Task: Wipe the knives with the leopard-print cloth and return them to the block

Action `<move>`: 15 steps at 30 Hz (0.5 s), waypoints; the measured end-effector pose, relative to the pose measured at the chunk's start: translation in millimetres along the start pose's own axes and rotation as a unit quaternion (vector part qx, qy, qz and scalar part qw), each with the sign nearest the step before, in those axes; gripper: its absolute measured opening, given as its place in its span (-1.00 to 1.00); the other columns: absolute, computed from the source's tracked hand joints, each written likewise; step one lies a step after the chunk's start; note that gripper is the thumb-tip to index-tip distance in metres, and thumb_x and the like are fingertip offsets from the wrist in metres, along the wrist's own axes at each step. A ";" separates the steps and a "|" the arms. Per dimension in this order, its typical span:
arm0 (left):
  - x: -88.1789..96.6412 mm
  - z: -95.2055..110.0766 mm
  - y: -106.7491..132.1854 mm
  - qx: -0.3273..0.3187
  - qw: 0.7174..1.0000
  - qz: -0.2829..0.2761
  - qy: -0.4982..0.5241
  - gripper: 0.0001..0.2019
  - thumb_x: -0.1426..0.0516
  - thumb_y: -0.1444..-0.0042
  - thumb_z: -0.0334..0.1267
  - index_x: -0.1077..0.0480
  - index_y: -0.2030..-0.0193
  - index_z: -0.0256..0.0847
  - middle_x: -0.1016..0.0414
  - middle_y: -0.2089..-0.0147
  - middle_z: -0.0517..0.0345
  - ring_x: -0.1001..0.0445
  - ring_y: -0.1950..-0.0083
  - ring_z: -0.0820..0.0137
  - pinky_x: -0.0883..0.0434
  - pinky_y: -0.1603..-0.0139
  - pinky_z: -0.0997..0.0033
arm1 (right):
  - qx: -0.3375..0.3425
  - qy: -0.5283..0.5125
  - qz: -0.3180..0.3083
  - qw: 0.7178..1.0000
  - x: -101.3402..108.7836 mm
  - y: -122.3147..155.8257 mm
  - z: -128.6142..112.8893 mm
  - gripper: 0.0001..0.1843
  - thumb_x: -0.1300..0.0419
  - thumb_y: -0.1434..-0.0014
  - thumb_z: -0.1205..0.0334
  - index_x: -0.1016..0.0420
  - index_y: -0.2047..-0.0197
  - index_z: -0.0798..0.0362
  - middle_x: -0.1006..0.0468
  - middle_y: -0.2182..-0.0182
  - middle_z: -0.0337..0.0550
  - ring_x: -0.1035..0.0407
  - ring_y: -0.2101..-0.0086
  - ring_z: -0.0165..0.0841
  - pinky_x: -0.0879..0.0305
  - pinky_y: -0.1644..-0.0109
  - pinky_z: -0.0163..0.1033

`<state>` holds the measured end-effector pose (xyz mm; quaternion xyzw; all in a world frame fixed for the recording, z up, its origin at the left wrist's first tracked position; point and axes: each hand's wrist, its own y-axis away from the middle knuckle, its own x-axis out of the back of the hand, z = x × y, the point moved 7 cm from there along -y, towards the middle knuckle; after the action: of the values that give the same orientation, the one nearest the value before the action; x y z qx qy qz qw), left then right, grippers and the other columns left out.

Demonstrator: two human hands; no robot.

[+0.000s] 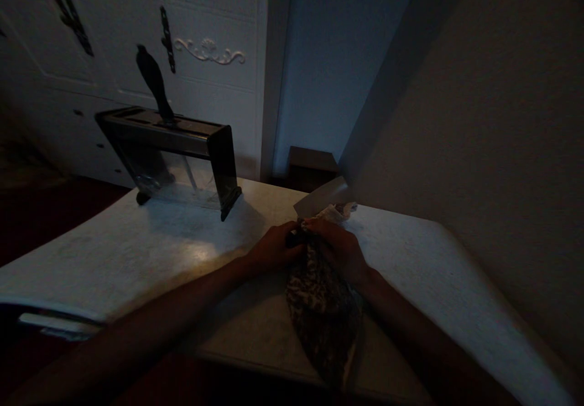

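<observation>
A broad-bladed knife, like a cleaver (321, 196), points away from me over the table, its blade tilted up to the right. My left hand (274, 248) is closed around its dark handle. A brown-and-white patterned cloth (322, 308) is gripped in my right hand (342, 248), pressed up against the handle and the base of the blade. Most of the cloth hangs down toward me over the table's near edge, and a pale bunched end shows beyond my right hand. Dim light hides the exact finger positions.
On the white table (114, 248) to the left stands a dark knife block (168, 132) with clear sides, one black-handled knife (152, 80) upright in it. Behind are a white cabinet (214, 101) and a small brown box-like piece (312, 159). A wall (479, 120) rises on the right.
</observation>
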<state>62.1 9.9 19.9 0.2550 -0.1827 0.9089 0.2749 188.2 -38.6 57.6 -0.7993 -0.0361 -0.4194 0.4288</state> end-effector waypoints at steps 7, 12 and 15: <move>3.8 -8.8 -1.7 0.042 0.997 0.049 0.045 -0.65 -0.19 0.03 -0.21 -0.41 0.07 -0.26 -0.54 0.12 0.05 -0.51 0.12 0.27 -0.43 0.05 0.29 | 0.003 0.005 -0.002 1.000 3.3 -5.5 0.5 -0.72 -0.12 -0.26 0.28 -0.53 0.01 -0.10 -0.60 0.07 -0.11 -0.49 0.08 -0.30 -0.45 0.01 -0.09; 4.9 -12.2 -1.8 0.063 0.995 0.060 0.045 -0.63 -0.20 0.03 -0.19 -0.40 0.05 -0.25 -0.56 0.15 0.07 -0.52 0.15 0.27 -0.44 0.10 0.33 | -0.007 0.016 -0.007 1.000 2.8 -5.5 6.9 -0.73 -0.15 -0.22 0.33 -0.55 0.04 -0.04 -0.61 0.11 -0.09 -0.48 0.12 -0.26 -0.44 0.03 -0.07; 4.0 -11.6 -1.3 0.059 0.996 0.056 0.041 -0.64 -0.20 0.01 -0.18 -0.40 0.05 -0.24 -0.56 0.18 0.07 -0.52 0.19 0.29 -0.45 0.14 0.34 | -0.016 0.019 -0.009 1.000 4.1 -6.8 8.0 -0.74 -0.17 -0.19 0.36 -0.55 0.06 -0.04 -0.61 0.14 -0.10 -0.49 0.13 -0.25 -0.43 0.04 -0.06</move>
<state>55.7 18.0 13.1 0.2232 -0.1313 0.9416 0.2153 193.1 -29.9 62.7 -0.7975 -0.0289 -0.4390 0.4128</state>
